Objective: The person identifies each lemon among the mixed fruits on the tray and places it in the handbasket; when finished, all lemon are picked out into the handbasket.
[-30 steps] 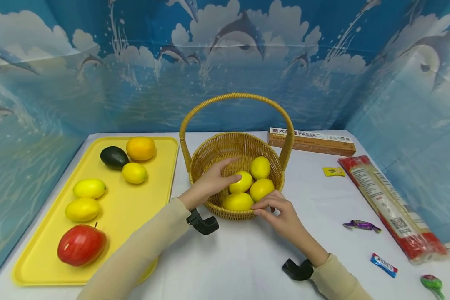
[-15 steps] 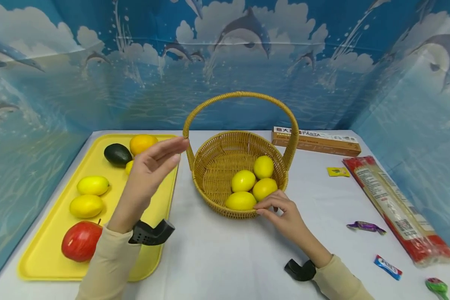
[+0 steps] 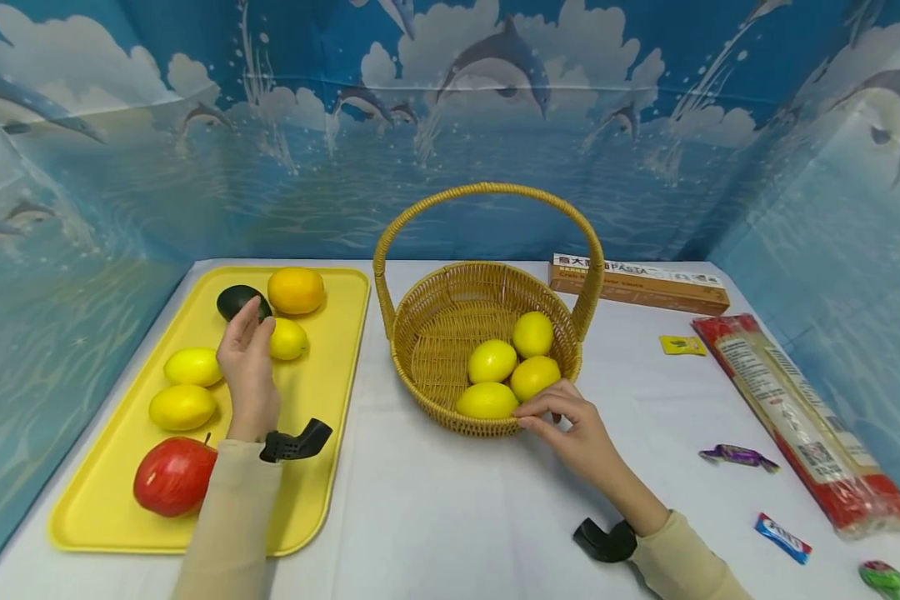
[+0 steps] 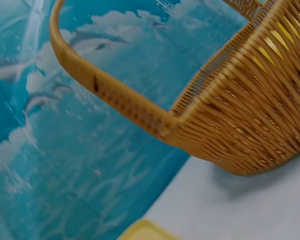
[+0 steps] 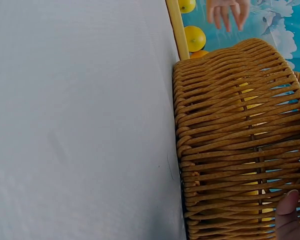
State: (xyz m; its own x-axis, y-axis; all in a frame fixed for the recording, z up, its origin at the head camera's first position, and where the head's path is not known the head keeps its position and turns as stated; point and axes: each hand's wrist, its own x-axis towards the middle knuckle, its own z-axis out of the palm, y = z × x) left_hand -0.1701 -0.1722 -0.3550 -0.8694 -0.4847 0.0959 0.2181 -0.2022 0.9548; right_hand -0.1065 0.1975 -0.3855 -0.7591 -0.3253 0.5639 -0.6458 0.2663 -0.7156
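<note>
My left hand [image 3: 250,375] hovers over the yellow tray [image 3: 315,467], its fingers relaxed and holding nothing. Close to its fingertips lie a dark avocado [image 3: 238,302] and a lemon [image 3: 288,339]; the hand partly covers both. With thumb and fingers, my right hand [image 3: 576,429] pinches the front rim of the wicker basket [image 3: 438,358]. Several lemons [image 3: 492,361] sit in the right and front part of that basket. In the right wrist view, the right thumb [image 5: 288,207] presses on the basket's woven side [image 5: 230,140]. The left wrist view shows the basket [image 4: 240,120] but no hand.
An orange [image 3: 296,290], two more lemons [image 3: 182,407] and a red apple [image 3: 174,476] lie on the tray. To the right are a pasta box [image 3: 641,285], a yellow packet [image 3: 682,345], a long noodle pack [image 3: 802,417], wrapped candies [image 3: 739,455] and a lollipop [image 3: 882,577].
My left hand has left the inside of the basket, swung left and come down over the tray. The right hand has stayed on the basket rim. The lemons in the basket look unmoved.
</note>
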